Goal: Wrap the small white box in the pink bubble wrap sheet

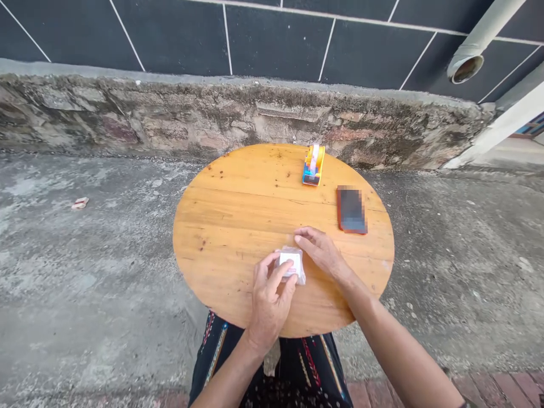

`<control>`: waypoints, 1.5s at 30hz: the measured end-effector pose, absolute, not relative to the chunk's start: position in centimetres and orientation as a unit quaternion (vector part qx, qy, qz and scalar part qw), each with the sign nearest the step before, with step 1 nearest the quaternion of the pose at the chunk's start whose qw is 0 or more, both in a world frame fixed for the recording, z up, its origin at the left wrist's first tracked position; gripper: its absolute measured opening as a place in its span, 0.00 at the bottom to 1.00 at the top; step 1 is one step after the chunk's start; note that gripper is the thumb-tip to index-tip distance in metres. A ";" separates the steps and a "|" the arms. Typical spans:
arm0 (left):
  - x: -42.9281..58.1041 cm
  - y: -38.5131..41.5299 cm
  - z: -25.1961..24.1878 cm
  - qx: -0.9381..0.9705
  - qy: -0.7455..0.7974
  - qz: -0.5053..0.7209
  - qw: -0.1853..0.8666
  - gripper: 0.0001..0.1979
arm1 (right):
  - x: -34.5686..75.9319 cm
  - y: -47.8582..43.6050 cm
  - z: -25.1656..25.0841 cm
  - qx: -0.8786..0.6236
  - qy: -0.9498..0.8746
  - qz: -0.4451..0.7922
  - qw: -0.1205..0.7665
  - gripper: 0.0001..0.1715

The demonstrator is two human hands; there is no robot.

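Note:
A small white packet in clear plastic wrap lies near the front of a round wooden table. My left hand pinches its left edge between thumb and fingers. My right hand rests on the packet's upper right corner, with its fingers curled against the wrap. Both hands meet over the packet.
A yellow and blue tape dispenser stands at the table's far edge. A dark phone lies flat to the right. A rough stone ledge and dark tiled wall are behind. A white pipe hangs at top right. Concrete floor surrounds the table.

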State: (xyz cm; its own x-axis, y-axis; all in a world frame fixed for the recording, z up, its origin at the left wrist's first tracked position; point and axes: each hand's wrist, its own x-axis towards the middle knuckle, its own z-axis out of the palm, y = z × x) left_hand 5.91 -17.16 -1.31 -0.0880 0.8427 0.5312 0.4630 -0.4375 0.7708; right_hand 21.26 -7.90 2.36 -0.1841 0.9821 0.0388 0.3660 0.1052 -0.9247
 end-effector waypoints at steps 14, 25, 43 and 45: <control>5.9 -17.1 -0.9 0.664 0.497 0.537 0.155 0.18 | 20.3 -6.9 2.2 -0.490 -0.640 0.478 0.350 0.10; 5.8 -17.0 -0.5 0.672 0.506 0.521 0.147 0.18 | 20.4 -7.6 2.2 -0.461 -0.625 0.512 0.367 0.11; 5.9 -17.0 -0.7 0.662 0.508 0.524 0.174 0.19 | 20.3 -8.2 2.9 -0.438 -0.629 0.532 0.361 0.12; 5.9 -17.0 -0.8 0.661 0.507 0.525 0.175 0.18 | 20.4 -8.3 3.0 -0.430 -0.642 0.525 0.357 0.12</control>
